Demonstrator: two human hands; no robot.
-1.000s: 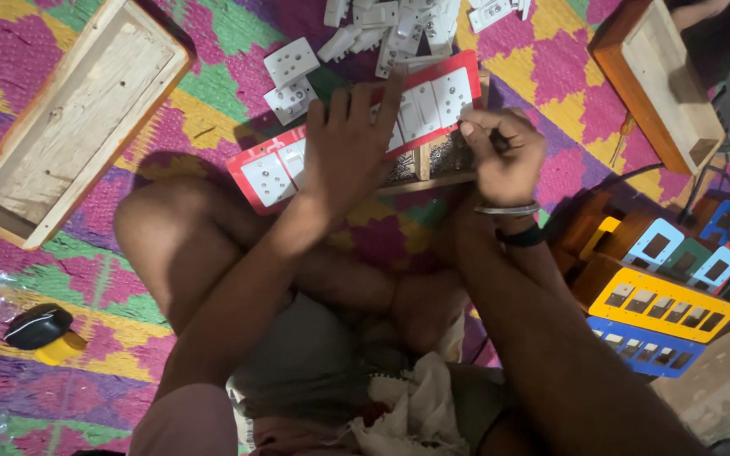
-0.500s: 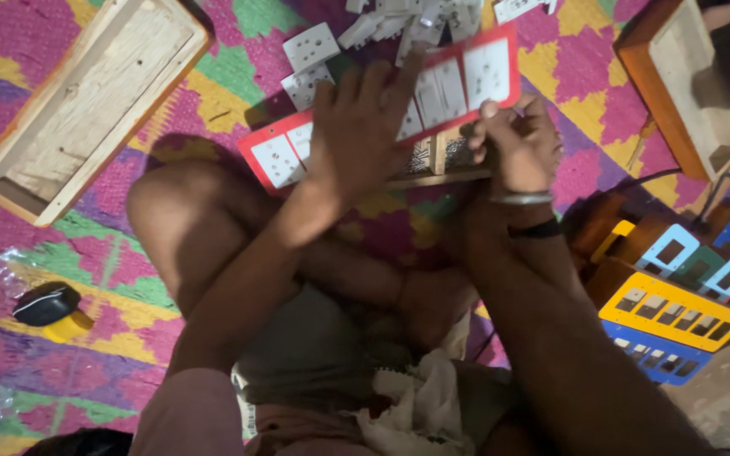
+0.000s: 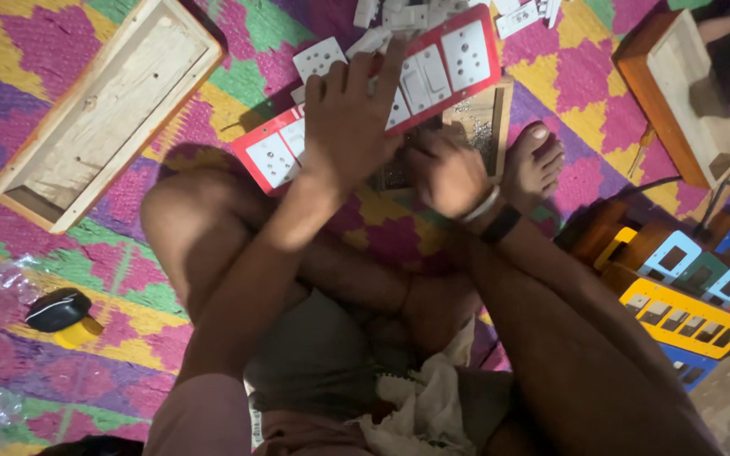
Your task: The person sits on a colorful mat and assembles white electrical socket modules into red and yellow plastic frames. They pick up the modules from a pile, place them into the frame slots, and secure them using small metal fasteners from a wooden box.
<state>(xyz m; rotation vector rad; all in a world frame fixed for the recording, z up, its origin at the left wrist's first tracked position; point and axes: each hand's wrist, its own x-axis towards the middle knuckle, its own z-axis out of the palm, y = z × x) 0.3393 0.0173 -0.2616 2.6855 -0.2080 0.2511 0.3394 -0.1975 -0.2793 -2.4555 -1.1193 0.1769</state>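
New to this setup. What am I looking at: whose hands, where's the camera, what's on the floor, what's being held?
No machine here: a person sits cross-legged on a colourful woven mat, filmed from a camera on their own head looking down. The left hand presses flat on a long red switch panel fitted with white switches and sockets, lying over a wooden box. The right hand, curled, works at that box's edge just below the panel; what it grips is hidden. Around: empty wooden boxes at left and upper right, loose white switches above, coloured panel frames at right.
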